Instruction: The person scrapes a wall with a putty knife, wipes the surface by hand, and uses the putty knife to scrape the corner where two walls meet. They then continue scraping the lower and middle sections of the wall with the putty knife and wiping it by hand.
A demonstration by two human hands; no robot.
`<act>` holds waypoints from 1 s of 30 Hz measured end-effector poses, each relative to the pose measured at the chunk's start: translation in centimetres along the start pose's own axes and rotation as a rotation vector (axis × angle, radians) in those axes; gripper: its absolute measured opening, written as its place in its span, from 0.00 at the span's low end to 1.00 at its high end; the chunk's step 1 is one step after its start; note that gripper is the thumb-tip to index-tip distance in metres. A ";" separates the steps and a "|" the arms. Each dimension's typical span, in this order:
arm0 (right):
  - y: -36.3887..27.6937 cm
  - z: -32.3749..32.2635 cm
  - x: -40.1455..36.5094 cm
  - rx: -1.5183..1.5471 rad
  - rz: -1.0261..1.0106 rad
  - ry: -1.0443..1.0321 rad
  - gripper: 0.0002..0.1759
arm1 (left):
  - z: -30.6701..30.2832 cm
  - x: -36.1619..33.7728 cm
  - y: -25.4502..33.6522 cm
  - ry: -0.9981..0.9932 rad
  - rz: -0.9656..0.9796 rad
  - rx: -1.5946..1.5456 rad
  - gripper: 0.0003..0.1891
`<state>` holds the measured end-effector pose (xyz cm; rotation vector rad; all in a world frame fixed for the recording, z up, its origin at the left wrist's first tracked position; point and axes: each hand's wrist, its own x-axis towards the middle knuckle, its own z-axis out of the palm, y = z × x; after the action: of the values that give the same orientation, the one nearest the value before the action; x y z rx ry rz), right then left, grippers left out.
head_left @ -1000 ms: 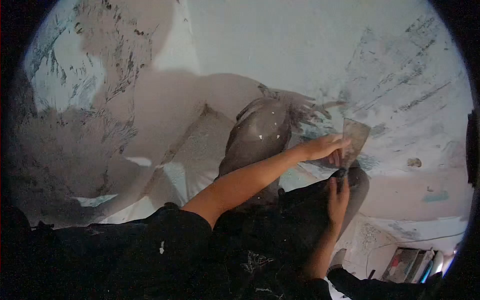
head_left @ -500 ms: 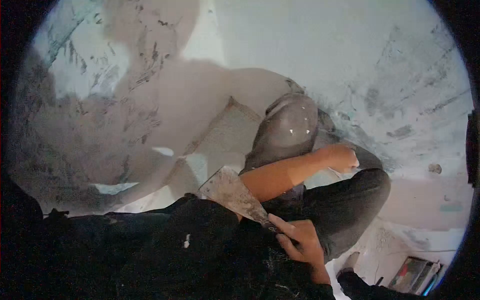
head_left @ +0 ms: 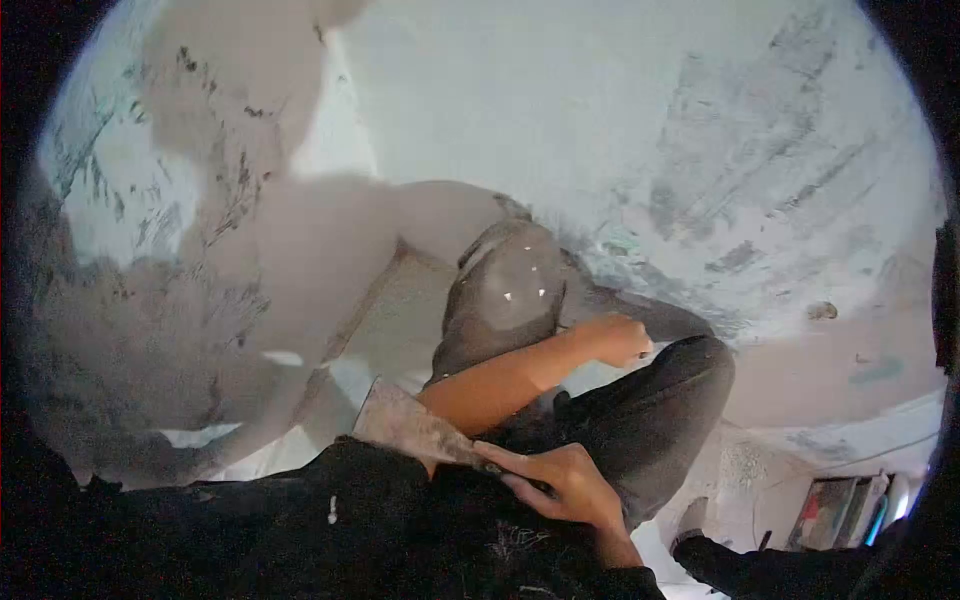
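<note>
One putty knife [head_left: 415, 430], diagonal, blade upper-left

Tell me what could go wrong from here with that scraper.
1. The putty knife held in the right hand has its blade lying across the left forearm beside the black sleeve. A slip might nick the skin or smear paste on the cloth.
2. The left hand is clenched by the knee, so it may be slow to catch a wobble in this crouch.
</note>
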<state>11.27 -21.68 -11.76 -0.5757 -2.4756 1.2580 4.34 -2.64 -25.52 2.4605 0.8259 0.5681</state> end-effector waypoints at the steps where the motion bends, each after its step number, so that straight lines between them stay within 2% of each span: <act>1: 0.1 -0.3 -0.2 -0.014 0.004 0.014 0.30 | 0.3 0.0 -0.3 0.002 -0.008 -0.022 0.09; 3: 0.1 -0.7 -0.8 -0.271 0.059 0.147 0.33 | 0.4 -0.1 -0.2 0.000 0.002 -0.049 0.10; 5: 0.3 -1.2 -1.5 -0.279 0.066 0.239 0.33 | -0.4 -0.1 0.3 -0.054 -0.061 0.019 0.11; 8: -0.8 -1.7 -2.3 -0.033 0.143 0.299 0.31 | 0.3 0.0 -0.3 -0.087 0.010 0.031 0.10; 9: -0.8 -1.5 -2.2 -0.039 0.149 0.311 0.31 | 0.0 -0.1 0.0 -0.091 0.023 0.031 0.10; 11: -0.1 -0.5 -1.9 0.242 -0.080 0.221 0.31 | -1.3 -0.3 1.1 -0.214 -0.094 0.077 0.12; 12: 0.4 0.0 -1.6 0.092 -0.098 0.202 0.31 | -1.0 -0.3 0.7 -0.216 -0.083 0.080 0.12; 13: 0.5 -0.1 -1.8 0.085 -0.097 0.209 0.31 | -0.7 -0.3 0.2 -0.194 -0.070 -0.010 0.12; 15: 0.4 -1.0 -1.8 -0.275 0.141 0.264 0.31 | -0.1 -0.2 -0.4 -0.175 -0.056 -0.101 0.12; 17: 0.4 -1.4 -2.0 -0.287 0.127 0.291 0.33 | 0.2 0.1 -0.7 -0.109 -0.022 0.028 0.13; 19: -0.7 -1.3 -2.2 -0.427 0.261 0.288 0.37 | -0.1 0.1 -0.1 -0.093 -0.001 0.068 0.13; 20: -0.5 -1.0 -2.4 -0.425 0.266 0.294 0.37 | -0.2 -0.1 0.1 -0.118 -0.023 0.077 0.13; 22: 0.5 -1.0 -2.8 -0.018 0.253 0.337 0.39 | -0.4 -0.1 0.1 -0.139 -0.046 0.090 0.13; 24: 1.7 -1.1 -2.8 0.014 0.259 0.265 0.39 | -0.8 -0.3 0.0 -0.153 -0.161 0.046 0.11; 26: 3.4 -0.7 -3.1 0.048 0.266 0.193 0.39 | -1.0 -0.8 -0.1 -0.099 -0.135 0.058 0.11; 28: 5.0 -0.6 -3.4 -0.021 0.180 0.515 0.40 | -2.1 -0.7 0.0 -0.034 -0.105 0.080 0.11; 29: 5.5 -1.1 -3.8 -0.025 0.172 0.511 0.40 | -2.6 -0.6 0.2 -0.111 -0.170 0.121 0.11; 30: 5.8 -1.8 -4.4 -0.077 0.226 0.654 0.38 | -2.9 -0.7 0.3 -0.192 -0.236 0.158 0.12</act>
<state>17.11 -19.45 -15.83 -1.1079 -1.9474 0.8547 2.51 -2.38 -23.23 2.4602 1.0966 0.1849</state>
